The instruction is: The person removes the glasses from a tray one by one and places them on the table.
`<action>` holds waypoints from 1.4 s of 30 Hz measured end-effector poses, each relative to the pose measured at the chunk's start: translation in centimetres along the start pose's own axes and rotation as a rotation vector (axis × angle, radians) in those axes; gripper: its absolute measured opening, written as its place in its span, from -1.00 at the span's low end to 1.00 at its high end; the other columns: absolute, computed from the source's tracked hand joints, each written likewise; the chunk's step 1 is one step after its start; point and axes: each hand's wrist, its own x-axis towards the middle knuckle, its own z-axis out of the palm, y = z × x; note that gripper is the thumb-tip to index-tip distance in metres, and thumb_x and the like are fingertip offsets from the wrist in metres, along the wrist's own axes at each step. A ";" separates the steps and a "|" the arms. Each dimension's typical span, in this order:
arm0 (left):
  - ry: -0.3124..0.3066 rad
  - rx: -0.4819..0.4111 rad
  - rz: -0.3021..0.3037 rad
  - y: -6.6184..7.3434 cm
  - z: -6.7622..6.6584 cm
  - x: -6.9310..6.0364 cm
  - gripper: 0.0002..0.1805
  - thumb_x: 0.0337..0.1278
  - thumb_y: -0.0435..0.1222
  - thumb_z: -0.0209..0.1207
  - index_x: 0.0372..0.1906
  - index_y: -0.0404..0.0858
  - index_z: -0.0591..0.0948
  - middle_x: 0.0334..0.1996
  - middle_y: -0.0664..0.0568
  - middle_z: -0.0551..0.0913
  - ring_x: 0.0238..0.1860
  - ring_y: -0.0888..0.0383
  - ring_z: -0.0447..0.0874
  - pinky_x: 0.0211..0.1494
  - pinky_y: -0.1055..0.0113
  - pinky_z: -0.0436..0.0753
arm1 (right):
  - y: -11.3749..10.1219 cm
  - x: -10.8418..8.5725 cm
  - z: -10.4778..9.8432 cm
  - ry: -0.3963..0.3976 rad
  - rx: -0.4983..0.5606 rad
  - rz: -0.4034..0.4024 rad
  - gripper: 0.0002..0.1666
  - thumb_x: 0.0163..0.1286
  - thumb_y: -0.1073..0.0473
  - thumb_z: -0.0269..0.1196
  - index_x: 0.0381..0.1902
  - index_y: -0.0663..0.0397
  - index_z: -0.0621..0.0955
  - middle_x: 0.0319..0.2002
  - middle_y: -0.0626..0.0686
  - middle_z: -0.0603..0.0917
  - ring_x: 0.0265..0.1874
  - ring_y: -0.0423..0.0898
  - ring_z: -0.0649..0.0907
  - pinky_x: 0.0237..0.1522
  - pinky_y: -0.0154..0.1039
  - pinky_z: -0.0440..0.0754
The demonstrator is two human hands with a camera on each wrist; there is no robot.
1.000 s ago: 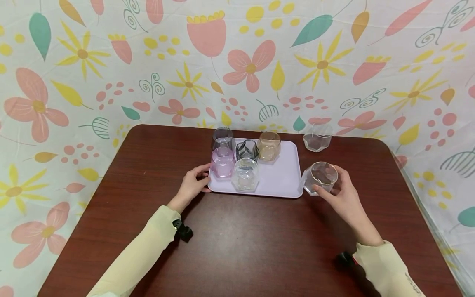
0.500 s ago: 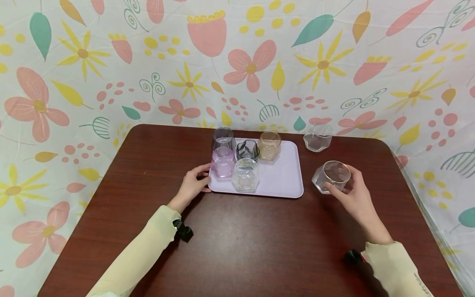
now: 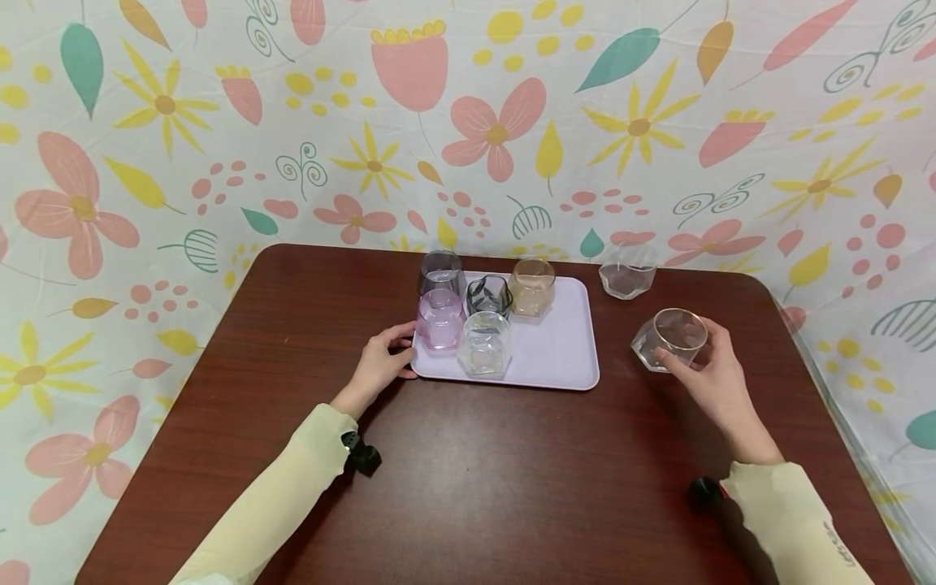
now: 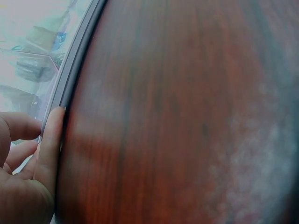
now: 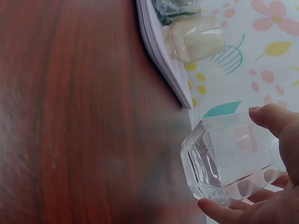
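Note:
My right hand (image 3: 724, 378) holds a clear glass (image 3: 669, 345) with a gold rim and a faceted base, fingers and thumb around its side. The glass tilts slightly, to the right of the lilac tray (image 3: 556, 357); in the right wrist view its thick base (image 5: 201, 161) faces the table side. At the tray's left front corner, my left hand (image 3: 376, 361) grips the rim between thumb and fingers. On the tray stand a pink glass (image 3: 440, 325), a clear glass (image 3: 484, 349), a dark wavy glass (image 3: 488, 299), a grey glass (image 3: 440, 272) and an amber glass (image 3: 532, 292).
Another clear glass (image 3: 627, 276) stands near the back edge of the brown table (image 3: 468, 487), right of the tray. Behind the table hangs a flower-patterned cloth (image 3: 468, 122). The tray's right part shows bare surface.
My right hand has carried the clear glass from beside the tray's right edge further right and slightly back. The left hand and the tray have stayed in place.

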 end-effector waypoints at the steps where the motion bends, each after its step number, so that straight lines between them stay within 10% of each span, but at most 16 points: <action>1: -0.001 0.000 0.001 0.0 0.0 0.0 -0.43 0.30 -0.61 0.13 0.42 -0.48 0.47 0.20 -0.44 0.54 0.13 -0.15 0.53 -0.32 0.25 0.85 | 0.1 0.2 -0.1 0.002 -0.003 0.000 -0.09 0.33 0.23 0.45 0.49 0.27 0.23 0.26 0.32 0.48 -0.20 -0.54 0.50 -0.21 -0.79 0.47; 42: 0.002 0.013 0.018 0.5 0.1 -0.2 -0.45 0.30 -0.61 0.14 0.40 -0.50 0.47 0.16 -0.47 0.54 0.11 -0.18 0.54 -0.33 0.23 0.85 | 3.2 8.1 -2.6 -0.046 -0.128 0.109 0.02 0.48 -0.14 0.27 0.60 0.25 0.07 0.34 0.43 0.36 0.00 0.16 0.42 -0.38 -0.49 0.36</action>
